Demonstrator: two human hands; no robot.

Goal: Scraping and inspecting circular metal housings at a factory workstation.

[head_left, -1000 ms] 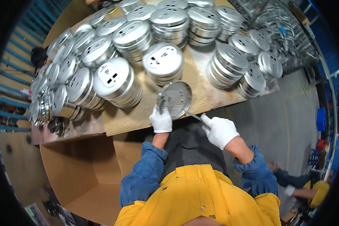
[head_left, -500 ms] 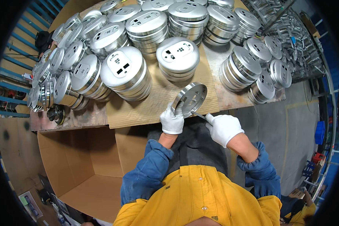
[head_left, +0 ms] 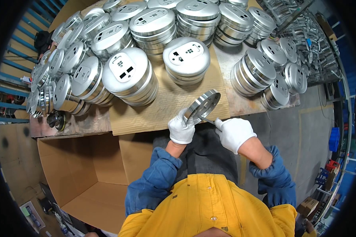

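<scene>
My left hand (head_left: pixel 181 127), in a white glove, grips the near left rim of a round silver metal cover (head_left: pixel 203 106). The cover is tilted, with its hollow inner side and cut-outs toward me. In my gloved right hand (head_left: pixel 235 135) is a thin metal tool (head_left: pixel 207 120), its tip at the cover's lower inner edge. Most of the tool is hidden in the fist, so its exact kind does not show. Beyond the held cover, a stack of similar covers (head_left: pixel 186 59) stands on a cardboard sheet (head_left: pixel 171 103), and a taller stack (head_left: pixel 126 75) is left of it.
Many more stacks of silver covers (head_left: pixel 251 71) crowd the table. Under its front edge at left stands an open cardboard box (head_left: pixel 79 166). A wire bin of shiny metal parts (head_left: pixel 320 47) is at the far right. A blue crate (head_left: pixel 334 139) sits by the right rack.
The held cover has tipped to a more edge-on angle and shifted slightly right. The tool remains at its inner edge. A person at the lower right has mostly moved out of view.
</scene>
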